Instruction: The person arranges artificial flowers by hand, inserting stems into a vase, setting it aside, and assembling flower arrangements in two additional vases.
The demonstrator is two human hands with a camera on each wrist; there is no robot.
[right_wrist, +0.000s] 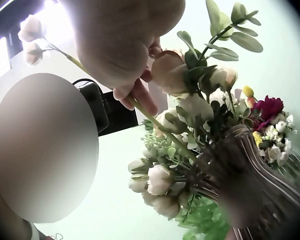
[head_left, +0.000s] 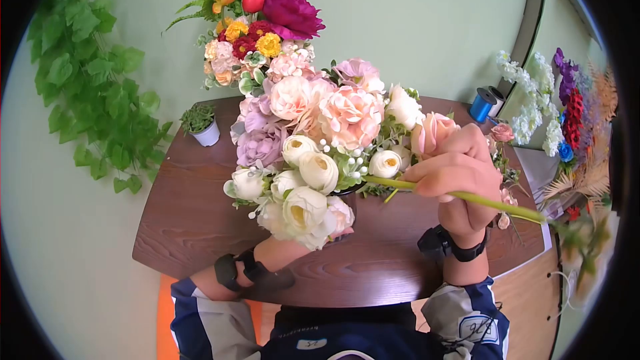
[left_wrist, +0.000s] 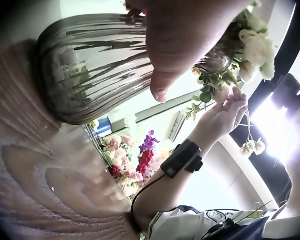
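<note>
My right hand pinches a long green flower stem above the right side of the bouquet. One end of the stem reaches in among the blooms at the vase mouth; the other carries small pale buds out past the hand. My left hand holds the ribbed clear glass vase near its neck, mostly hidden under the blooms in the head view. White ranunculus, a peach hydrangea-like bloom and lilac flowers fill the vase. A pale pink rose sits right beside my right fingers.
Behind stands another arrangement with a magenta bloom and tulips. A small potted succulent is at the back left of the brown table. Ribbon spools and loose pink flowers lie right. More flowers hang along the right wall.
</note>
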